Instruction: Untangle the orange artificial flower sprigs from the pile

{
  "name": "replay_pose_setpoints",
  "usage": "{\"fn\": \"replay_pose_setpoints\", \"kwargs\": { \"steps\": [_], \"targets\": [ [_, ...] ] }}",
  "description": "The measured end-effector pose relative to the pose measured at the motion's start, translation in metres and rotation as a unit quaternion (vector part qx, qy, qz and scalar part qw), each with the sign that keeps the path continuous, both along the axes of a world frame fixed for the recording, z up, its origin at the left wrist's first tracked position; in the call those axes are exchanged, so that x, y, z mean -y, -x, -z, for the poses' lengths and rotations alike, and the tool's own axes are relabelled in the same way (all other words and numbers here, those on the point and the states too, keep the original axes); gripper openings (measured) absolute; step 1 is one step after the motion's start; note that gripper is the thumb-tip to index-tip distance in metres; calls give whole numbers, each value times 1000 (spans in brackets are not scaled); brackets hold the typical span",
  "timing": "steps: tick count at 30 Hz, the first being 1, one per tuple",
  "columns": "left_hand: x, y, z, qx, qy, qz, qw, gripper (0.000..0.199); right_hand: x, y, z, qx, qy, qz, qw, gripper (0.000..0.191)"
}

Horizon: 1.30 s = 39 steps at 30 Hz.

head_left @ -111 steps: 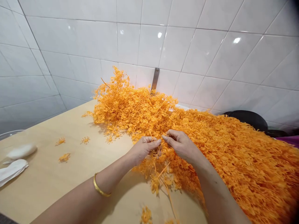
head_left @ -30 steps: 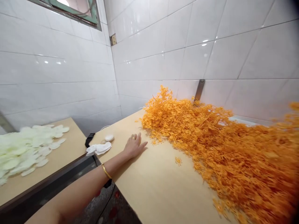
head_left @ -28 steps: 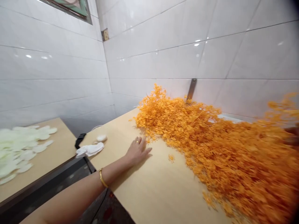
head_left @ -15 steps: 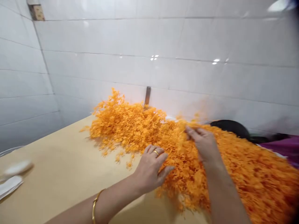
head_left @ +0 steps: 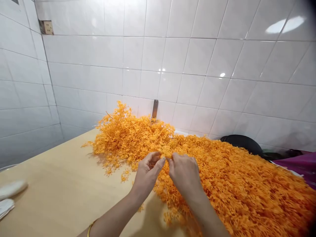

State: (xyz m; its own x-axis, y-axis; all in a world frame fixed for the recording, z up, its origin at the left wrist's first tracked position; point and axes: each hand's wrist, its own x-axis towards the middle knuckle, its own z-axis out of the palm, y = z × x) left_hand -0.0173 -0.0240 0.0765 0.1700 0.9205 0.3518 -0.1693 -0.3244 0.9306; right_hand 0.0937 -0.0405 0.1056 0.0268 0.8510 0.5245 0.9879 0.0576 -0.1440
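A big heap of orange plastic flower-like pieces, with thin stems and many small petals, spreads over the table. My left hand and my right hand meet in front of the heap, thumbs and fingers pinched around one orange plastic flower piece. Its lower part is hidden by my fingertips. Left of my hands lies a looser bunch of orange pieces, more stemmy and piled higher. A gold bangle is on my left wrist.
The pale wooden table runs against a white tiled wall. Two white objects sit at its left edge. A dark metal strip stands behind the heap. Black round items and a purple bag lie at the right back.
My right hand has come back from the heap toward the left, holding an orange piece. My left hand has moved slightly left and closed on it, so the hands now meet.
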Motion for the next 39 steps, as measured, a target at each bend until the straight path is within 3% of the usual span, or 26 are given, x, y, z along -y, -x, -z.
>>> {"fn": "replay_pose_setpoints", "kwargs": {
  "steps": [2,4,7,9,12,16,18,20,25,27,31,35,37,39],
  "targets": [
    [-1,-3,0,46,48,23,998,25,5,18,4,78,6,21,997,18],
    [-6,-3,3,102,120,37,987,27,11,32,7,95,47,9,994,20],
    [-18,3,9,173,204,44,963,25,24,35,3,23,110,-87,990,16],
    [-25,8,14,179,202,41,962,27,32,26,-7,-55,119,-169,977,15],
    [-28,13,21,142,170,54,974,27,38,6,-24,-179,48,-207,961,19],
    [-25,12,27,83,146,83,982,29,32,-20,-34,-349,-132,-142,917,20],
    [-23,11,29,55,138,99,984,29,23,-30,-32,-402,-175,-109,892,22],
    [-20,10,29,29,137,108,984,29,12,-37,-25,-436,-118,-110,885,25],
    [-14,8,29,36,165,139,976,26,-13,-31,1,-440,187,-241,845,23],
    [-14,8,29,43,156,158,974,25,-20,-23,13,-427,223,-271,833,21],
    [-16,8,33,10,116,162,980,25,-27,-13,27,-449,189,-298,821,23],
    [-19,9,36,22,129,150,980,27,-29,-16,26,-447,132,-286,837,23],
    [-18,9,37,39,150,142,978,32,-29,-19,25,-404,101,-250,874,24],
    [-17,9,38,50,174,138,974,36,-29,-21,25,-298,44,-183,936,21]
  ]
}}
